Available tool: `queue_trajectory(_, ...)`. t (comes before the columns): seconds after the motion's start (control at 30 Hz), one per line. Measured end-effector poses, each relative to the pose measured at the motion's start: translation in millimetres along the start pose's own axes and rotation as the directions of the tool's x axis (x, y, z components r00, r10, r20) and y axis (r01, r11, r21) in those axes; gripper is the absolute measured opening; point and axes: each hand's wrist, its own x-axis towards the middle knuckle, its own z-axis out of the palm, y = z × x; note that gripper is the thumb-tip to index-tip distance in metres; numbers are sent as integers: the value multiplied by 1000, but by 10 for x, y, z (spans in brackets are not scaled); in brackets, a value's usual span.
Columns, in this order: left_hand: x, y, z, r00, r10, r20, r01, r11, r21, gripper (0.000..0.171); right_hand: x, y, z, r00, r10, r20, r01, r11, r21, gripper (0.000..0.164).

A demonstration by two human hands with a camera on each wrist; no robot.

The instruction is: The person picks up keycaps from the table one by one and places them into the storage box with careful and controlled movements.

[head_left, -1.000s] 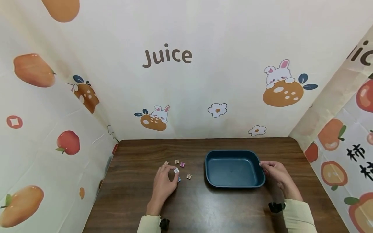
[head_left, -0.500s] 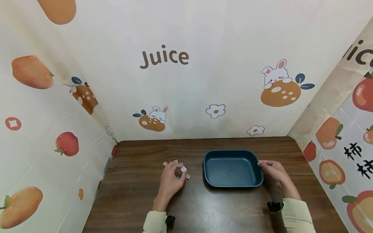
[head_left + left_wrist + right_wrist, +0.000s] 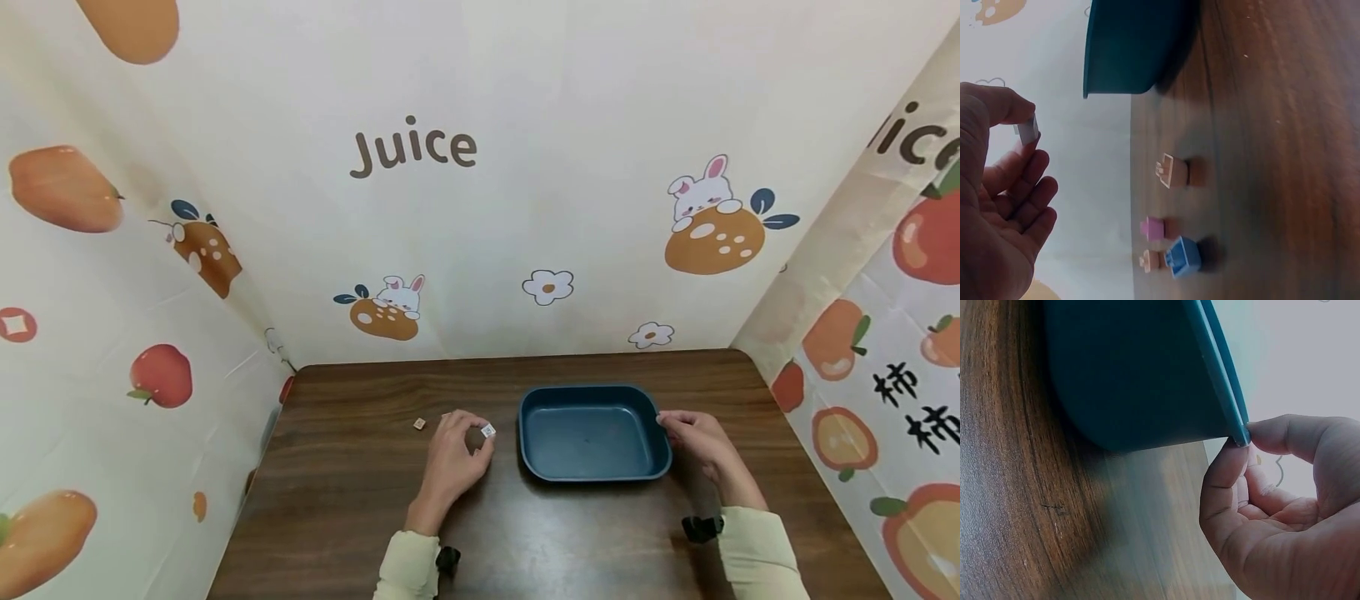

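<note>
My left hand point(image 3: 456, 458) pinches a small white block point(image 3: 488, 431) between thumb and index finger, raised over the table just left of the blue tray point(image 3: 592, 442). In the left wrist view the white block point(image 3: 1027, 130) shows at the fingertips, other fingers loosely bent. Below lie a blue block point(image 3: 1184, 257), a pink block point(image 3: 1154, 229) and beige blocks point(image 3: 1175, 172) with raised marks on one face. My left hand hides most of these in the head view. My right hand point(image 3: 708, 450) pinches the tray's right rim point(image 3: 1222, 381) between thumb and index finger.
A beige block point(image 3: 419, 424) lies on the brown wooden table point(image 3: 337, 500), left of my left hand. Behind the table hangs a white cloth point(image 3: 480, 225) with printed fruit and rabbits, and more printed cloth stands at both sides.
My left hand has carried the white block rightward, closer to the tray, passing over the other blocks. The right hand keeps its grip on the rim. The head view has shifted slightly.
</note>
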Motion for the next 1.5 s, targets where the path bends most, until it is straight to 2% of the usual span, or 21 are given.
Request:
queue_trajectory(0.3,131,90,103,1000,-1,27,1,1000,-3,12,4,-1,4,1000,-5,-2,5,1000,2,54)
queue_trajectory(0.43,165,156,158,998,-8,65,8,1000,8,14,-8,7,-2,1000,-15,1,15,1000,14,53)
queue_trajectory(0.67,218,254,268,991,45,124,-45,999,-6,15,3,-2,13,1000,-18,-5,18,1000,25,52)
queue_trajectory(0.87,227,290,362,985,42,165,-40,999,-17,18,-1,20,39,1000,4,-6,-4,999,37,51)
queue_trajectory(1.07,254,306,431,986,44,158,-41,999,-23,17,-16,14,27,1000,-1,-10,2,999,36,51)
queue_trajectory(1.33,270,326,491,981,35,192,-28,999,-37,19,-7,20,35,1000,0,-16,1,999,39,51)
queue_trajectory(1.5,283,349,532,979,67,192,-60,997,-43,19,1,24,33,1000,9,-12,-9,999,42,51)
